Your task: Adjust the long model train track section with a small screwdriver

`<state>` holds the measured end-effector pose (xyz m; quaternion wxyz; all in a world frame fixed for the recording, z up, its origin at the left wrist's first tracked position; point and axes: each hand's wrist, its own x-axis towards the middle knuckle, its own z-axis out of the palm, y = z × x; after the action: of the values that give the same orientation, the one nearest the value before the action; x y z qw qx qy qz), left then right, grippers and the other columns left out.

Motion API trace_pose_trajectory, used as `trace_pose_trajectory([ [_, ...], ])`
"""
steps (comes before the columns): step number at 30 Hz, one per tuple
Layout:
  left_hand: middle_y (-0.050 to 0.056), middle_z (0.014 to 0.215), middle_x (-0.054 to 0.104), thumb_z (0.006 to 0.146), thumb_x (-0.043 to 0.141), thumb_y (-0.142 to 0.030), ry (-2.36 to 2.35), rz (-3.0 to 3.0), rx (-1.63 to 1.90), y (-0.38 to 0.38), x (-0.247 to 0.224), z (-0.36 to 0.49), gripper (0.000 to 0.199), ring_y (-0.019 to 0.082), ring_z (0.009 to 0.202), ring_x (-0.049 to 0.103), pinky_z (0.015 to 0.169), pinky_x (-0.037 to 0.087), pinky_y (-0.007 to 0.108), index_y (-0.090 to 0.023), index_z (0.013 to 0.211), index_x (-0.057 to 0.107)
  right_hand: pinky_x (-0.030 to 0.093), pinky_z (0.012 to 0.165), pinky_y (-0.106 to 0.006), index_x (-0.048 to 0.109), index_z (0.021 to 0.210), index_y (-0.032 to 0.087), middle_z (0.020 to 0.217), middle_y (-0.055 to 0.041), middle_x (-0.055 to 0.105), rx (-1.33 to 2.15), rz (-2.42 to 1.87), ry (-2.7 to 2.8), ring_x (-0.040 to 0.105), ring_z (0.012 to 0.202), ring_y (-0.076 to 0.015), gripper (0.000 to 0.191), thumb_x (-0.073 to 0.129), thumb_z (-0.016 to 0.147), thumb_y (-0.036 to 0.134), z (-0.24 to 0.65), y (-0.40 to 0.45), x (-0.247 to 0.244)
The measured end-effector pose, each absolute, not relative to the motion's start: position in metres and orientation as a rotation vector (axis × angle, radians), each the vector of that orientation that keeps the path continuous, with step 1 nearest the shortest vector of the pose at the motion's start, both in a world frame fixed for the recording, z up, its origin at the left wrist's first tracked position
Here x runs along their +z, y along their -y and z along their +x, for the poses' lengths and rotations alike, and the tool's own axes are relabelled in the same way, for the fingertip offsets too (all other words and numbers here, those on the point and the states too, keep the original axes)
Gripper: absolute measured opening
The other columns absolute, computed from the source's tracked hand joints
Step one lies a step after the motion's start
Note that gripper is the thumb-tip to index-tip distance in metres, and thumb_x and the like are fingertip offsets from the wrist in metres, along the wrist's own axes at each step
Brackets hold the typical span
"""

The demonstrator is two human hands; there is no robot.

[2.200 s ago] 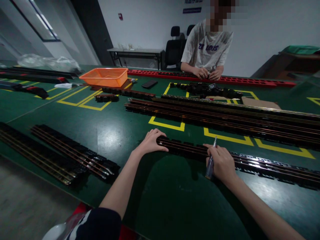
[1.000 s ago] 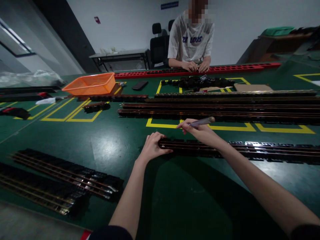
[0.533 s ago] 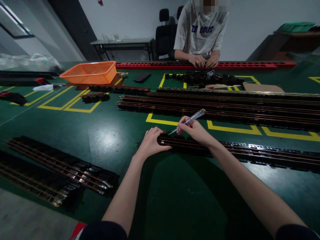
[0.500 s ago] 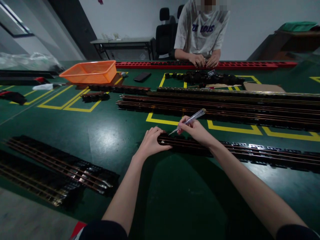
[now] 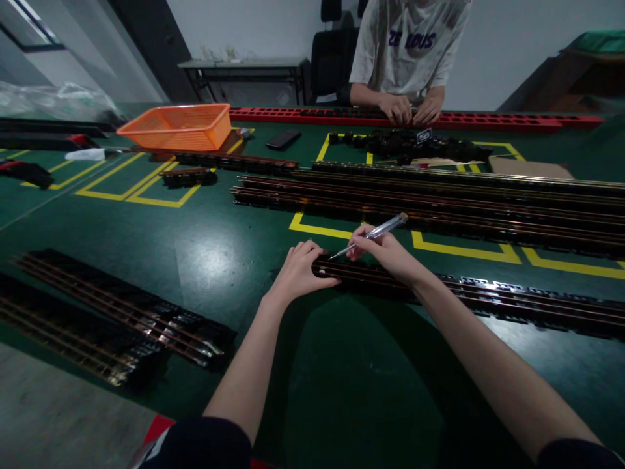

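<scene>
My right hand (image 5: 378,249) is closed around a thin screwdriver (image 5: 385,227) with a clear handle. The metal tip points down and left, at the near end of a long black strip (image 5: 488,296) with copper-coloured bars along it. Thumb and fingers of my left hand (image 5: 300,272) straddle the left end of this strip and grip it. A small white spot shows on the strip between my left thumb and forefinger. Whether the tip touches the strip, I cannot tell.
More black barred strips lie at the left (image 5: 131,306) and across the middle (image 5: 390,195). Behind them are an orange basket (image 5: 178,127), a dark phone (image 5: 283,139) and a heap of black parts (image 5: 390,144). Across the table, a person's hands (image 5: 413,109) work at a red rail (image 5: 517,122).
The whole view has shifted slightly, with far things sitting higher in the picture. Both my hands keep nearly the same pose, the screwdriver tip still by the strip's left end.
</scene>
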<state>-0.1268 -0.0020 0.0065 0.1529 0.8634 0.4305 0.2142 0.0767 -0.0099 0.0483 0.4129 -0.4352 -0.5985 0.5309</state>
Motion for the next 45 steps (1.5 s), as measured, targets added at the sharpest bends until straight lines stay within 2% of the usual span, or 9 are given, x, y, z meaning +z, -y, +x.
trace_pose_trajectory([
  [10,0.003,0.096,0.058,0.068,0.066,-0.052,-1.235,2.500,0.594,0.0018,0.0085,-0.1273,0.045,0.019,0.089,0.051,0.078,0.040,0.034,-0.019,0.097,0.059,0.049,0.074,-0.033,0.062,0.081,0.019,0.077,-0.0019,0.066,1.377,-1.101,1.578,0.062,0.073,-0.0147,0.016,0.063,0.076,0.033,0.0778,0.0116,0.0494],
  [28,0.004,0.099,0.059,0.068,0.066,-0.054,-1.211,2.482,0.633,0.0017,0.0075,-0.1282,0.048,0.020,0.092,0.052,0.081,0.041,0.036,-0.019,0.101,0.059,0.047,0.068,-0.032,0.065,0.067,0.016,0.063,-0.0022,0.065,1.401,-1.063,1.347,0.062,0.063,-0.0156,0.019,0.071,0.066,0.034,0.0817,0.0071,0.0435],
  [40,0.004,0.100,0.059,0.069,0.064,-0.055,-1.215,2.489,0.614,0.0031,0.0105,-0.1268,0.048,0.020,0.092,0.052,0.080,0.040,0.035,-0.019,0.101,0.059,0.049,0.074,-0.034,0.065,0.076,0.018,0.071,-0.0039,0.067,1.355,-1.074,1.469,0.063,0.070,-0.0169,0.019,0.065,0.075,0.036,0.0847,0.0106,0.0458],
  [45,0.003,0.104,0.059,0.072,0.064,-0.049,-1.247,2.483,0.629,0.0028,0.0110,-0.1247,0.044,0.020,0.096,0.052,0.081,0.039,0.035,-0.021,0.105,0.058,0.048,0.074,-0.033,0.064,0.077,0.018,0.073,-0.0034,0.067,1.312,-1.081,1.510,0.063,0.072,-0.0167,0.018,0.063,0.076,0.035,0.0860,0.0072,0.0463],
])
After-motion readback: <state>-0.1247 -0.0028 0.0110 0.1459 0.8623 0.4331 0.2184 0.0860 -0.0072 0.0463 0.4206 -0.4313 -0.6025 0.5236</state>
